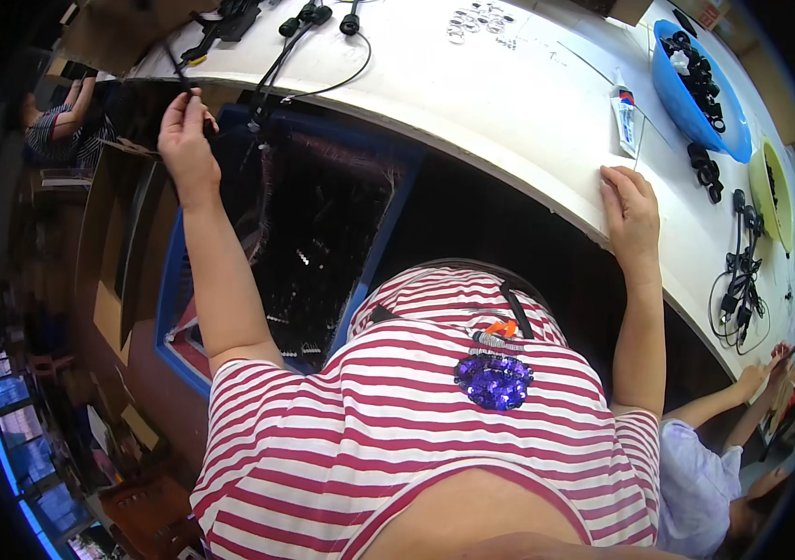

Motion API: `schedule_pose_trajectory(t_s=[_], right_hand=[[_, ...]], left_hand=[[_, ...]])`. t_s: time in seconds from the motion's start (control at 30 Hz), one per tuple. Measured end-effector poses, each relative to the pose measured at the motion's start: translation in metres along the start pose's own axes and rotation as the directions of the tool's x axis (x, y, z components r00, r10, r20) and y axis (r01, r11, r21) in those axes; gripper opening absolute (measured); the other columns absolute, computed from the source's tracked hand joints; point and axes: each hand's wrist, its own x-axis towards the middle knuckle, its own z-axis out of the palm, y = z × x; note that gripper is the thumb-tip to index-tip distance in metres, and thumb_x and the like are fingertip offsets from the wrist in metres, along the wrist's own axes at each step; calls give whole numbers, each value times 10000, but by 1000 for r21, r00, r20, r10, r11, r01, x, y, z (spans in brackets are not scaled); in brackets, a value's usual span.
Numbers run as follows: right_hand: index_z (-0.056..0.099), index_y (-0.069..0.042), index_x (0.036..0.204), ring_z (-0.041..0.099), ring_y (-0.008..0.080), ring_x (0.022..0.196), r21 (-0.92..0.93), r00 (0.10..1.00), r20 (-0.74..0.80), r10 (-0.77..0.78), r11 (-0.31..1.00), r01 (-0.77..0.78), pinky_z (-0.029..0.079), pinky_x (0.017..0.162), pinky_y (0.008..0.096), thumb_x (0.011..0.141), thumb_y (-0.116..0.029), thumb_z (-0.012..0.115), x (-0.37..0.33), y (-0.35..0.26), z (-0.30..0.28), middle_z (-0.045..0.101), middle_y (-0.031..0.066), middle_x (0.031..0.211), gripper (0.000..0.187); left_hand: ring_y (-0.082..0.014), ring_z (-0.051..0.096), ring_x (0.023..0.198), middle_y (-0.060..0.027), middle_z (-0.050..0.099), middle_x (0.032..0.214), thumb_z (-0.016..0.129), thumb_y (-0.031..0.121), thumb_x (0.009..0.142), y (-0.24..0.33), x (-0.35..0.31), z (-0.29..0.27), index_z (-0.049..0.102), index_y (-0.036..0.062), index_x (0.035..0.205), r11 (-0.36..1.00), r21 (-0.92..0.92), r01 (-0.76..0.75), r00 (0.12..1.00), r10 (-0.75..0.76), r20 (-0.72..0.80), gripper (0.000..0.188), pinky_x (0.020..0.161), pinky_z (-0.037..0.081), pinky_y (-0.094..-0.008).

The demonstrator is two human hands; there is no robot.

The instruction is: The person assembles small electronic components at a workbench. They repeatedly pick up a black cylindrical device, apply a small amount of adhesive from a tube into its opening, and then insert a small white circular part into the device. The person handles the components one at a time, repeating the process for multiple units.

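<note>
**Left hand on a cable at the table's edge**

Nearest us was our striped shirt (397, 439), red and white, with a purple sequin patch on the chest. From it both bare forearms ran up to the white table (509, 103).

Our left hand (185, 135) was raised at the table's near-left edge, fingers pinched narrow on a thin black cable (181, 77). The cable's long axis ran up and slightly left from the grip, over the edge and onto the tabletop; we could not tell how much of it hung below. Just right of that hand, more black cables (309, 47) trailed off the edge. Beneath the hand sat a blue crate (173, 280) full of dark parts.

Our right hand (629, 217) lay flat on the table's near edge, fingers spread wide, holding nothing. A white tube (625, 117) lay just beyond its fingertips, and a blue bowl (668, 84) of black parts stood further right, with a yellow bowl (761, 182) beyond. The cable was well apart from this hand, so the left was much the nearer.

Another person's hands (771, 369) worked at the far right.
</note>
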Motion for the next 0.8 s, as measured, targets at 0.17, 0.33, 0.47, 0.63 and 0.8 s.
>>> schedule_pose_trajectory(t_s=[0.17, 0.33, 0.47, 0.63, 0.8], right_hand=[[628, -29, 947, 560, 258, 882, 212, 1000, -21, 19, 977, -14, 440, 776, 336, 779, -30, 586, -3, -31, 8, 605, 106, 942, 173], [634, -29, 899, 577, 251, 821, 296, 983, 11, -183, 940, 172, 455, 730, 321, 772, -10, 597, 1, -76, 23, 609, 98, 898, 134], [633, -28, 945, 584, 198, 835, 424, 957, 151, -246, 891, 162, 464, 684, 265, 799, 5, 583, -1, -95, 29, 604, 92, 909, 157], [595, -21, 1032, 575, 159, 794, 591, 947, 268, -179, 806, -16, 459, 688, 255, 804, -23, 590, 3, -114, 36, 601, 89, 909, 228], [468, -23, 1211, 544, 118, 752, 873, 934, 354, -54, 376, -309, 455, 677, 232, 820, -106, 617, 16, -138, 52, 561, 70, 883, 427]], left_hand=[[-148, 481, 717, -83, 531, 835, 505, 49, 887, 71, -37, 20, 541, -15, 1004, 862, -506, -37, 983, 123, 137, 138, 619, 415, -279], [-161, 497, 728, -79, 537, 836, 521, 54, 879, 26, -32, 31, 539, -11, 1007, 880, -460, 114, 984, -36, 175, 145, 636, 423, -293], [-132, 531, 712, -59, 557, 819, 529, 59, 878, 3, -31, 37, 541, -12, 997, 895, -441, 68, 985, 10, 172, 139, 653, 447, -254], [-85, 545, 726, -27, 590, 834, 560, 54, 859, -16, -34, 45, 580, -16, 975, 929, 305, -212, 977, 194, 87, 137, 690, 446, -206], [-222, 570, 804, -86, 586, 857, 605, -43, 752, 17, -103, 106, 598, 31, 911, 744, 159, -649, 695, 495, 521, 175, 706, 459, -294]])
